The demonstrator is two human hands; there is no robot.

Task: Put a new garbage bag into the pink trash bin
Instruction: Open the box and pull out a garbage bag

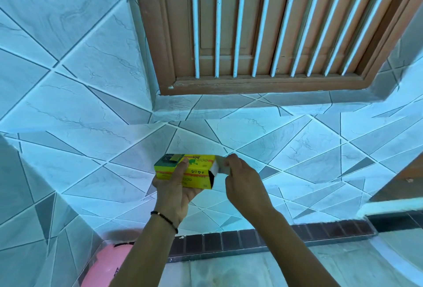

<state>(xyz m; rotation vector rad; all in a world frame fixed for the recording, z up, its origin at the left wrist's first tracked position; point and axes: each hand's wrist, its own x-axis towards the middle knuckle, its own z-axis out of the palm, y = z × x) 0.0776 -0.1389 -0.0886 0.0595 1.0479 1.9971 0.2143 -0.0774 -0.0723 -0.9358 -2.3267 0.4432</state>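
Yellow box of bags held up, end flap pinched open.

My left hand [176, 191] cradles the yellow box [196, 169] from below, thumb curled over its front face, in front of the tiled wall [91, 103] under the barred wooden window [263, 28]. My right hand [242, 181] pinches the grey end flap [220, 164] at the box's right end, where a dark opening shows. The pink trash bin [107, 266] sits low at the bottom left, partly hidden by my left forearm, well apart from the box.
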